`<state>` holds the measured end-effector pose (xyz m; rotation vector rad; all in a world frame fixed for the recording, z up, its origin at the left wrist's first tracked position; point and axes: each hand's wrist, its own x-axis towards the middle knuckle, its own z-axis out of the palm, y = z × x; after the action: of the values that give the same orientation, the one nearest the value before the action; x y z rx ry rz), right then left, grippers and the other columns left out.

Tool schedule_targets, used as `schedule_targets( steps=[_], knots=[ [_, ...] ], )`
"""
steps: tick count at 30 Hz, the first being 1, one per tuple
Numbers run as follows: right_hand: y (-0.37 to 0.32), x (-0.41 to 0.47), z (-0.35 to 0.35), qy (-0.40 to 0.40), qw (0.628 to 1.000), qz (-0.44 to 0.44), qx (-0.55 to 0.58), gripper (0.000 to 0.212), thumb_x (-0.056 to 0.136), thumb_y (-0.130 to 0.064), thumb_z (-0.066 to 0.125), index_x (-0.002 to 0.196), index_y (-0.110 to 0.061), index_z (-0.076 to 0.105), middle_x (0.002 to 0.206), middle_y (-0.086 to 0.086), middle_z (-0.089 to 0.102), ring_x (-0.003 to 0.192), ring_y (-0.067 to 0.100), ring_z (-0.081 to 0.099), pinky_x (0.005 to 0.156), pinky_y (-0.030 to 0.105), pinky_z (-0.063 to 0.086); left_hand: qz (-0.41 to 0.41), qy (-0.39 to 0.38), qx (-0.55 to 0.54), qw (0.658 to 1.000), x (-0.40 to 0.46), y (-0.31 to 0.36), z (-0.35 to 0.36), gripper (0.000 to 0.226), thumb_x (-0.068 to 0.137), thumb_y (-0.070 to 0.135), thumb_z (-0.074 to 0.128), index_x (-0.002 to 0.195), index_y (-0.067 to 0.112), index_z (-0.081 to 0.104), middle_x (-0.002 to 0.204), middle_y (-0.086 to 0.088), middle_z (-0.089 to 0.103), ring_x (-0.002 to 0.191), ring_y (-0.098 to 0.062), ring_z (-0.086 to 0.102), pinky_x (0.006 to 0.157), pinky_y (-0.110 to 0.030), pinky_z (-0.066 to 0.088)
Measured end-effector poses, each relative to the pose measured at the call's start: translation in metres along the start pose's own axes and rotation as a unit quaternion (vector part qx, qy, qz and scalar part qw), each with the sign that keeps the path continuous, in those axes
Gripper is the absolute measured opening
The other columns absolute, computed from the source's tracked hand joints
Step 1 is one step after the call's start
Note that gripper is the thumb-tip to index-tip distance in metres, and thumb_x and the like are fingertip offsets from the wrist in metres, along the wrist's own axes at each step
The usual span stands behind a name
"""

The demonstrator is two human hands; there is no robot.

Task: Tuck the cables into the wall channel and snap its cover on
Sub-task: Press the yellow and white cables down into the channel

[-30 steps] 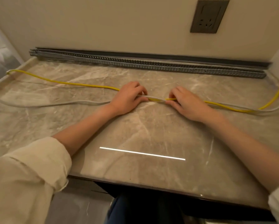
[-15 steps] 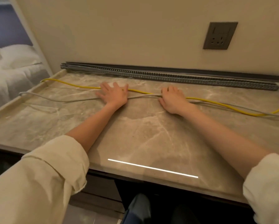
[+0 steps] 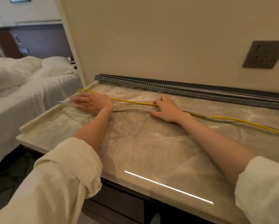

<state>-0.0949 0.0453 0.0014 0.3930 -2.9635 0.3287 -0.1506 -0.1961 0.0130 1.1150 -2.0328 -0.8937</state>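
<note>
A yellow cable (image 3: 132, 102) and a grey cable (image 3: 130, 110) run side by side along the marble counter (image 3: 143, 143). My left hand (image 3: 92, 102) lies flat, fingers spread, over both cables near their left ends. My right hand (image 3: 166, 109) rests palm down on the cables further right, with fingers apart. A grey slotted wall channel (image 3: 192, 92) runs along the base of the wall behind them, open on top. A dark strip, perhaps its cover (image 3: 216, 88), lies against the wall behind the channel.
A dark wall socket (image 3: 263, 54) sits on the wall at the upper right. The counter has a raised lip (image 3: 43, 117) on its left side. Left of the counter is a bed with white bedding (image 3: 22, 78).
My left hand has slid left along the cables to their left ends and flattened. My right hand has stayed near the middle. My view has turned left, and the cables lie straighter.
</note>
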Motion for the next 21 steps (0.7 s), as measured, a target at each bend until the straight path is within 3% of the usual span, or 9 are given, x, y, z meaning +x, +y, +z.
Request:
schedule_targets(
  steps=[3, 6, 11, 14, 17, 21],
  knots=[
    [-0.007, 0.010, 0.006, 0.010, 1.000, -0.015, 0.006, 0.059, 0.084, -0.058, 0.052, 0.123, -0.015, 0.053, 0.117, 0.015, 0.048, 0.113, 0.031, 0.042, 0.100, 0.041, 0.037, 0.047, 0.029, -0.017, 0.998, 0.003, -0.004, 0.001, 0.058, 0.082, 0.014, 0.048, 0.137, 0.001, 0.031, 0.153, -0.021, 0.021, 0.138, -0.032, 0.030, 0.113, -0.043, 0.025],
    [-0.013, 0.018, 0.011, 0.040, 0.999, -0.030, 0.021, 0.046, 0.087, -0.056, 0.051, 0.112, -0.016, 0.056, 0.110, 0.011, 0.050, 0.107, 0.027, 0.045, 0.093, 0.039, 0.039, 0.033, 0.026, 0.007, 0.999, 0.017, -0.009, 0.004, 0.062, 0.086, 0.018, 0.042, 0.141, -0.002, 0.024, 0.155, -0.023, 0.015, 0.144, -0.033, 0.019, 0.116, -0.046, 0.017],
    [-0.017, 0.028, 0.010, 0.060, 0.998, -0.002, 0.031, 0.030, 0.092, -0.044, 0.051, 0.098, -0.015, 0.055, 0.104, 0.011, 0.055, 0.102, 0.028, 0.049, 0.088, 0.040, 0.041, -0.046, -0.055, 0.033, 0.997, 0.031, -0.012, 0.010, 0.082, 0.085, 0.029, 0.052, 0.145, -0.004, 0.007, 0.156, -0.023, 0.010, 0.146, -0.032, 0.013, 0.119, -0.043, 0.014],
    [-0.019, 0.034, 0.011, 0.069, 0.997, 0.010, 0.015, 0.029, 0.093, -0.041, 0.049, 0.098, -0.013, 0.055, 0.105, 0.013, 0.057, 0.102, 0.031, 0.051, 0.088, 0.042, 0.042, -0.022, -0.085, 0.035, 0.995, 0.030, -0.007, 0.016, 0.089, 0.086, 0.032, 0.052, 0.145, -0.007, -0.001, 0.156, -0.024, 0.010, 0.144, -0.029, 0.020, 0.117, -0.042, 0.022],
    [-0.009, 0.037, 0.010, 0.070, 0.997, 0.011, 0.026, 0.026, 0.093, -0.039, 0.051, 0.103, -0.016, 0.058, 0.105, 0.013, 0.056, 0.102, 0.031, 0.051, 0.087, 0.040, 0.041, 0.004, -0.123, 0.044, 0.991, 0.031, 0.001, 0.022, 0.087, 0.090, 0.039, 0.041, 0.143, -0.010, -0.006, 0.157, -0.022, 0.007, 0.146, -0.028, 0.016, 0.118, -0.045, 0.017],
    [0.017, 0.037, 0.007, 0.076, 0.995, -0.026, 0.061, 0.026, 0.092, -0.032, 0.058, 0.112, -0.020, 0.069, 0.096, 0.010, 0.055, 0.093, 0.029, 0.053, 0.076, 0.037, 0.043, 0.063, -0.202, 0.070, 0.975, 0.043, 0.010, 0.038, 0.087, 0.091, 0.051, 0.034, 0.145, -0.008, 0.000, 0.158, -0.020, 0.007, 0.145, -0.032, 0.018, 0.118, -0.048, 0.017]
  ],
)
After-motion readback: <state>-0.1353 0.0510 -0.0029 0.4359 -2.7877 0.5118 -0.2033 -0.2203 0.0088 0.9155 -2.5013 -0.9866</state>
